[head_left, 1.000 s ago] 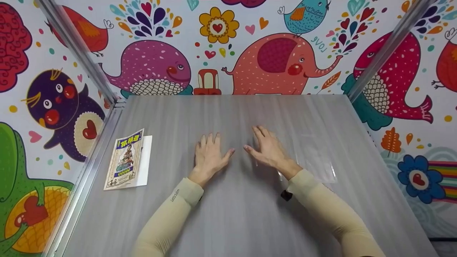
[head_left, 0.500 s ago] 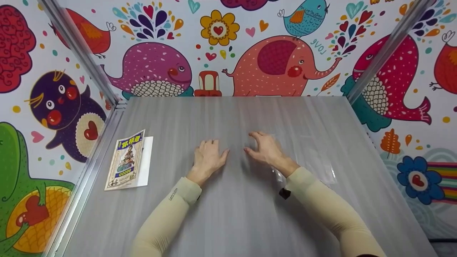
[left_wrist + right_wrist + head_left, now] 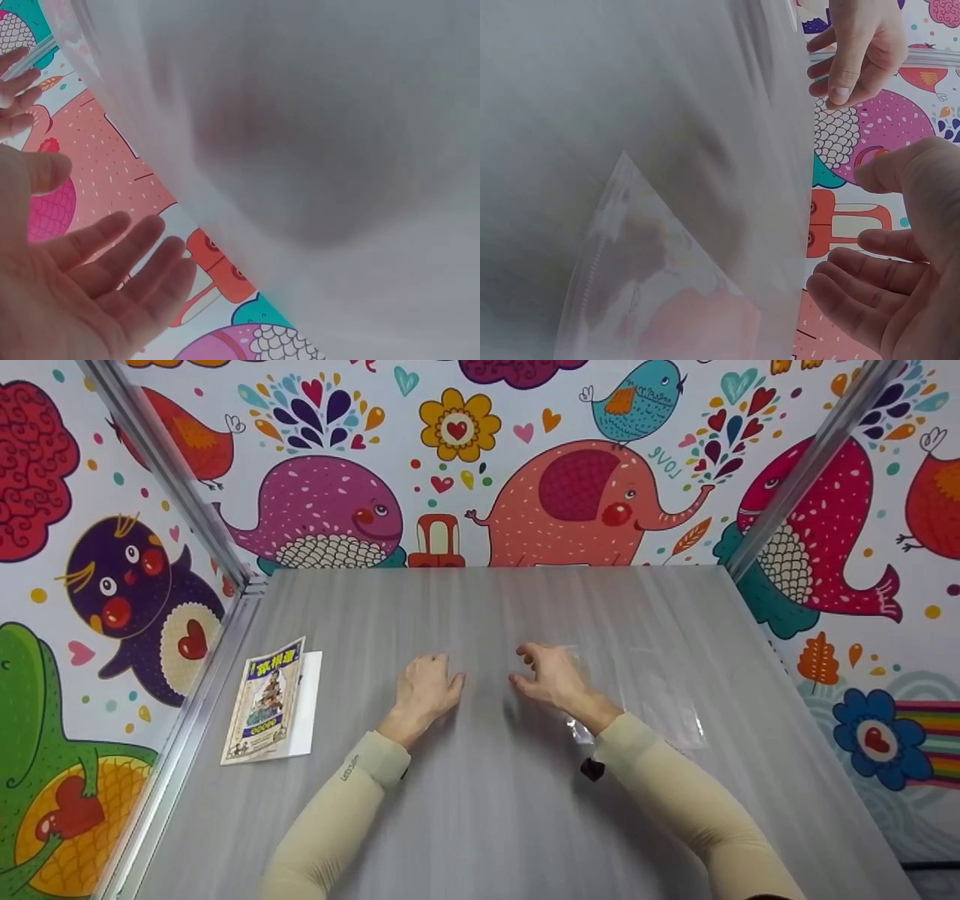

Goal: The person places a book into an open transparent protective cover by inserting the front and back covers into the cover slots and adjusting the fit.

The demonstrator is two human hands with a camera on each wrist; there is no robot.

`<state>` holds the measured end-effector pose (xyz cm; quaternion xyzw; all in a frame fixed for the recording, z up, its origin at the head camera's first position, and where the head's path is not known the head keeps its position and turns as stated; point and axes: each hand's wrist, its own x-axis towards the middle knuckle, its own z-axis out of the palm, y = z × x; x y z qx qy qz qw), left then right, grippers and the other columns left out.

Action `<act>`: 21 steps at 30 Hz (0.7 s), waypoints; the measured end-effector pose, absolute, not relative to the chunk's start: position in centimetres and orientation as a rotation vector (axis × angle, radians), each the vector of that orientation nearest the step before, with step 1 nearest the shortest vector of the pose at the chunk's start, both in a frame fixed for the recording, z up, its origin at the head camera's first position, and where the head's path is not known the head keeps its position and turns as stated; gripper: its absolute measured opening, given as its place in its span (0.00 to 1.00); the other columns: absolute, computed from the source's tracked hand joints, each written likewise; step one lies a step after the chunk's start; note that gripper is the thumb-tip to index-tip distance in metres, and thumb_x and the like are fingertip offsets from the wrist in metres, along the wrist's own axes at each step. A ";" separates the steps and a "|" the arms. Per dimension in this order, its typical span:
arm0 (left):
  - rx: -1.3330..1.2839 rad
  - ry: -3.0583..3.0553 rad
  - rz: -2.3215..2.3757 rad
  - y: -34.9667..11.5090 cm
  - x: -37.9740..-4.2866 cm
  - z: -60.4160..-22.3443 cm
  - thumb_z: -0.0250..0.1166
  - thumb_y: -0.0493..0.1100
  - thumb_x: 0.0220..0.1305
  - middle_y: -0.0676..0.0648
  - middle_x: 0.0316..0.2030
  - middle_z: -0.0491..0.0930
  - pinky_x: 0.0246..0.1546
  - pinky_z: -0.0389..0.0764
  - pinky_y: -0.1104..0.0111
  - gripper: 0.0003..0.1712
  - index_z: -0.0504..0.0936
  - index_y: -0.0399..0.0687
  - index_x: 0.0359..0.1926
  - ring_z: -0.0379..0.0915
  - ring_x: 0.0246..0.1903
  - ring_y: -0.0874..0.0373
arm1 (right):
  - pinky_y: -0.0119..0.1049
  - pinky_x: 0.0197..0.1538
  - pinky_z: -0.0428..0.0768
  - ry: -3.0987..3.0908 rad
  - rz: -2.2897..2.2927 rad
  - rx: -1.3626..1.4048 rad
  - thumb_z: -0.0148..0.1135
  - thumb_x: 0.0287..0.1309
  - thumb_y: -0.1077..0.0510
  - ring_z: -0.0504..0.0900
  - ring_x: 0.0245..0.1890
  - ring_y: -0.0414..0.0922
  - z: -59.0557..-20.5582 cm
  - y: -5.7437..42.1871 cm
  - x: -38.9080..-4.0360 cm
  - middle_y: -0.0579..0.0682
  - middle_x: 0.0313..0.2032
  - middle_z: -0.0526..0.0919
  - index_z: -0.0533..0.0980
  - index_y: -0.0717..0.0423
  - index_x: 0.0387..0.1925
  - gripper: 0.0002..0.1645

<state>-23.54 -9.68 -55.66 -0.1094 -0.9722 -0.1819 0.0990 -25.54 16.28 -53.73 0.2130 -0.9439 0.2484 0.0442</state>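
My left hand [image 3: 424, 690] hovers over the middle of the grey table with nothing in it; the left wrist view shows its fingers loosely bent and spread. To its right, my right hand [image 3: 556, 676] is held palm inward, thumb apart from the bent fingers, and also holds nothing. Beneath and beyond the right wrist lies a clear plastic bag [image 3: 664, 697], partly hidden by that arm; its corner [image 3: 652, 262] shows in the right wrist view. A folded printed leaflet [image 3: 266, 701] with a white backing lies far to the left of the left hand.
The grey table [image 3: 480, 825] reaches back to a wall with cartoon animals [image 3: 570, 502]. Metal frame posts [image 3: 169, 480] rise at the back corners, and a metal rail [image 3: 180, 735] runs along the left edge.
Both hands have drawn slightly back toward the person, and their fingers have gone from straight to loosely bent. The left hand has shifted a little left. The leaflet and bag stay put.
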 end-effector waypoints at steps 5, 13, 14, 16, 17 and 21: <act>-0.335 -2.873 -0.608 -10.5 -23.4 -55.6 0.69 0.50 0.78 0.32 0.45 0.93 0.44 0.93 0.46 0.22 0.90 0.31 0.49 0.92 0.44 0.34 | 0.58 0.52 0.92 -2.874 0.794 0.723 0.77 0.68 0.53 0.94 0.49 0.63 -53.9 16.1 -25.6 0.67 0.50 0.94 0.85 0.66 0.57 0.24; -0.314 -2.879 -0.659 -11.9 -23.2 -55.4 0.69 0.47 0.77 0.31 0.49 0.94 0.46 0.94 0.45 0.21 0.92 0.31 0.53 0.93 0.45 0.33 | 0.56 0.53 0.92 -2.913 0.763 0.718 0.77 0.69 0.52 0.94 0.50 0.62 -54.1 15.9 -25.6 0.64 0.50 0.93 0.86 0.66 0.56 0.24; -0.312 -2.876 -0.670 -12.0 -23.2 -55.4 0.69 0.47 0.77 0.31 0.49 0.94 0.46 0.94 0.44 0.21 0.92 0.31 0.53 0.93 0.45 0.33 | 0.56 0.53 0.93 -2.912 0.756 0.721 0.77 0.68 0.52 0.94 0.49 0.61 -54.1 15.8 -25.5 0.64 0.49 0.93 0.86 0.65 0.56 0.24; -0.300 -2.873 -0.682 -12.4 -23.1 -55.3 0.70 0.46 0.76 0.30 0.49 0.94 0.45 0.94 0.44 0.20 0.92 0.30 0.52 0.94 0.43 0.34 | 0.55 0.53 0.92 -2.915 0.747 0.726 0.77 0.68 0.51 0.94 0.49 0.61 -54.0 15.7 -25.5 0.64 0.49 0.93 0.86 0.65 0.56 0.24; -0.292 -2.874 -0.692 -12.5 -23.0 -55.3 0.70 0.46 0.76 0.30 0.49 0.94 0.44 0.94 0.45 0.20 0.92 0.30 0.52 0.94 0.42 0.34 | 0.55 0.53 0.92 -2.913 0.742 0.731 0.77 0.68 0.51 0.94 0.49 0.61 -53.9 15.7 -25.5 0.64 0.49 0.93 0.86 0.65 0.55 0.24; -0.262 -2.888 -0.707 -13.2 -23.0 -55.1 0.69 0.46 0.77 0.30 0.50 0.93 0.43 0.94 0.46 0.20 0.92 0.30 0.53 0.93 0.39 0.37 | 0.55 0.53 0.92 -2.900 0.755 0.756 0.77 0.67 0.52 0.93 0.49 0.61 -53.9 15.4 -25.4 0.65 0.49 0.93 0.86 0.65 0.55 0.23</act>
